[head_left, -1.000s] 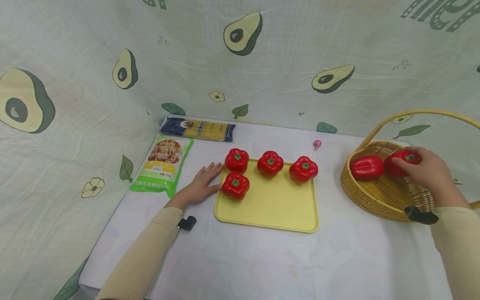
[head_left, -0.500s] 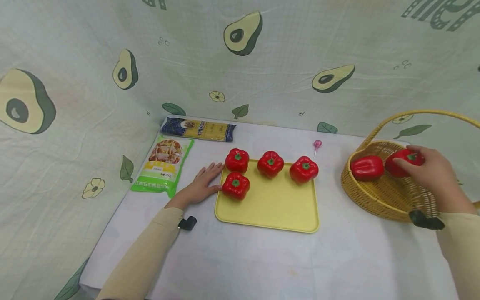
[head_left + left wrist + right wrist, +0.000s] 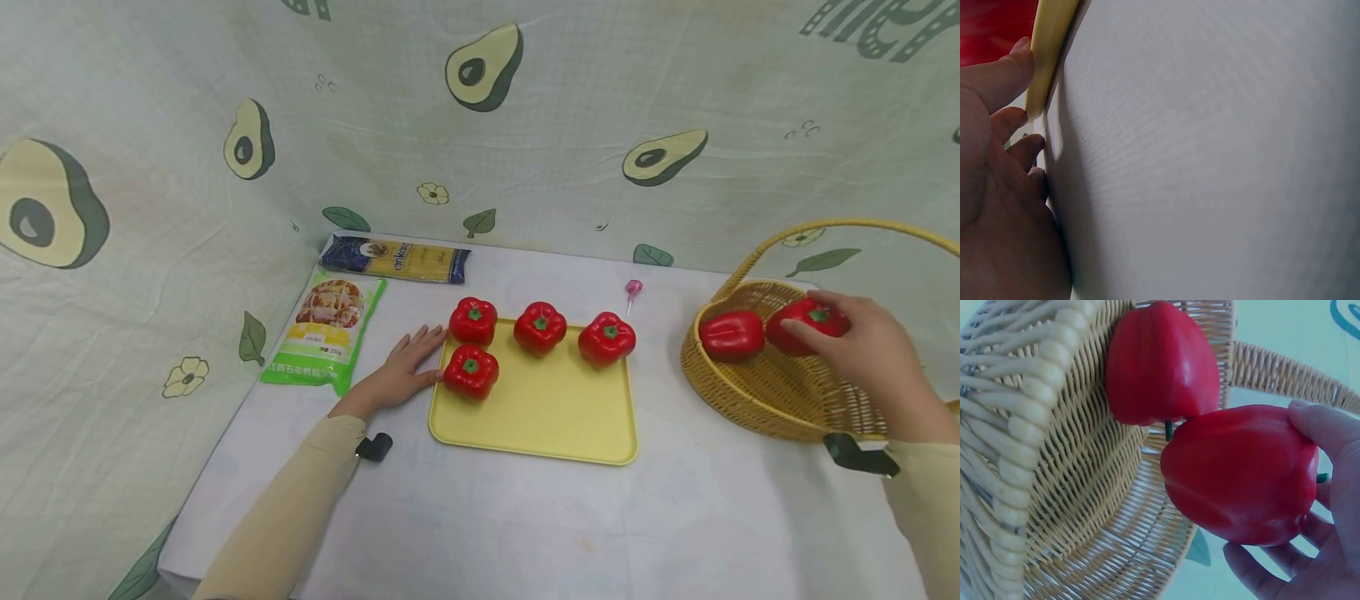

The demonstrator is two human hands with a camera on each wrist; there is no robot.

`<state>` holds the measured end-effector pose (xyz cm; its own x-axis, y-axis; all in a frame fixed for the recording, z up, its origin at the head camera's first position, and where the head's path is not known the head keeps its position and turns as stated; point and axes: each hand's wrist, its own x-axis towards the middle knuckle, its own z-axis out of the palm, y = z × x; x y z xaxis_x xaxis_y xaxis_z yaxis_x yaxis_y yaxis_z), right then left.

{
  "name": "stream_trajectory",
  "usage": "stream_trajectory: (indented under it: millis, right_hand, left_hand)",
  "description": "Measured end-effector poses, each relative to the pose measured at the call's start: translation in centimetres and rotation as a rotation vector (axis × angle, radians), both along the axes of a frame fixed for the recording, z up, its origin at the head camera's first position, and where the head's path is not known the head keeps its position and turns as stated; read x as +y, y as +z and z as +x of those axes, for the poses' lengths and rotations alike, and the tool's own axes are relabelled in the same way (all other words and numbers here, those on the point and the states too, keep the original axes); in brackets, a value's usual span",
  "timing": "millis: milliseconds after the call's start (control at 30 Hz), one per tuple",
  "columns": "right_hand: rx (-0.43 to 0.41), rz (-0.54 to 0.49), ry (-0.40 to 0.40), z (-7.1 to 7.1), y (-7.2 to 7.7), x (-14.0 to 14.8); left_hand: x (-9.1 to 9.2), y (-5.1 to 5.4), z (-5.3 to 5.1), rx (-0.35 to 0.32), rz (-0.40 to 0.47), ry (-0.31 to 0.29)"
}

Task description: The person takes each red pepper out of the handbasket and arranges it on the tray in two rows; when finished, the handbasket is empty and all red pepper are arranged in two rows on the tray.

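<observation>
Avocado-print cloth (image 3: 555,100) hangs behind a white-covered worktop (image 3: 525,525), where a person works bare-handed. Toward the worktop's right edge, a red bell pepper (image 3: 797,331) sits inside the rim line of a wicker basket (image 3: 712,392), gripped near its stem end by the right hand (image 3: 873,346), thumb on one side, fingers curled round the other. Whether it bears on the basket floor cannot be told. Such glossy skin looks slippery, so a sound grip probably calls for thumb squarely opposite fingers, firm but not squeezing. Just beside lies a second pepper (image 3: 732,336) on its side; slow movement should spare it a knock, and the wrist needs room beneath the arching handle (image 3: 847,223).

Mid-worktop, a yellow tray (image 3: 555,421) carries a near-left pepper (image 3: 471,373), a far-left pepper (image 3: 473,322) at its corner, a middle pepper (image 3: 540,328) along its far edge and a far-right pepper (image 3: 607,340). Outside the tray's left edge, the left hand (image 3: 397,372) rests with fingers spread, thumb against the rim; a light touch there should avoid nudging the tray. Near the worktop's far edge lies a pink lollipop (image 3: 633,287); at its far left corner, a blue-and-yellow packet (image 3: 395,258) and a green bag (image 3: 327,329).
</observation>
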<state>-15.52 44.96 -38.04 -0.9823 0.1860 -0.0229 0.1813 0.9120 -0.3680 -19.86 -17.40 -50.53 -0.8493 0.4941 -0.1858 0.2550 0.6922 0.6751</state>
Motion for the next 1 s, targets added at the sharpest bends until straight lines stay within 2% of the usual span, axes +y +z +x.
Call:
stream_trajectory:
  millis: [567,1000]
  right_hand:
    - [0.018,0.051,0.045,1.5,0.7,-1.5]
    - [0.013,0.045,0.08,2.6,1.0,-3.5]
  left_hand:
    - [0.0,0.0,-0.1,0.006,-0.004,-0.005]
    - [0.0,0.0,0.0,0.008,-0.007,-0.004]
